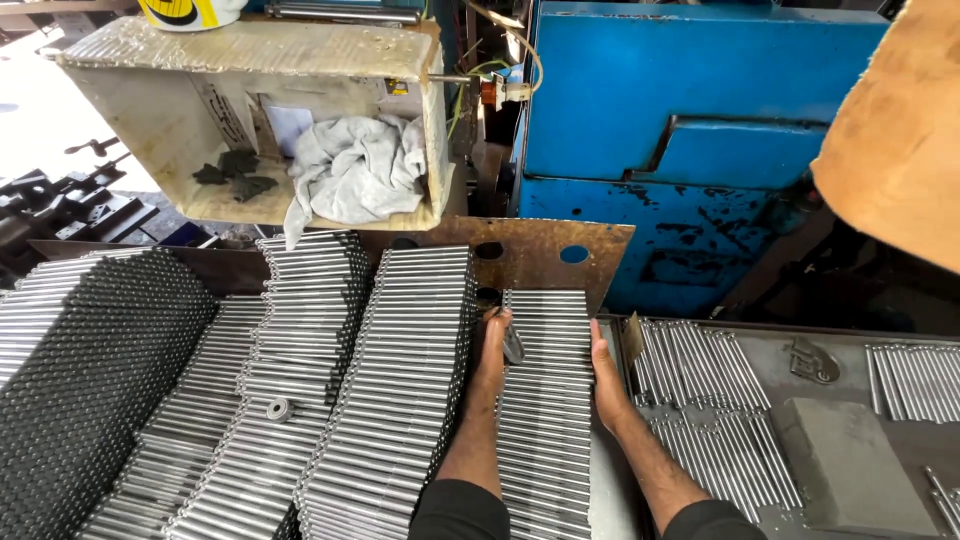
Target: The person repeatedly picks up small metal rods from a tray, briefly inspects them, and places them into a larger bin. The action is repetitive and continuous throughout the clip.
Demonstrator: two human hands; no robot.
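Steel-grey round rods, stacked in a neat sloping pile (545, 400), are lying between both hands. The left hand (492, 355) is pressing flat against the pile's left side, grip open, and the right hand (607, 380) is bracing the right side, fingers straight. Beyond the hands, a rusty brown perforated plate (540, 255) is standing; further off, a pale box with a small yellow label (397, 87) is holding a grey rag (355, 170).

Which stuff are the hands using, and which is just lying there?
In use:
left hand
right hand
stack of metal rods squeezed between them

Lying about:
grey cloth in the box
small metal ring
loose rods on the tray
grey block
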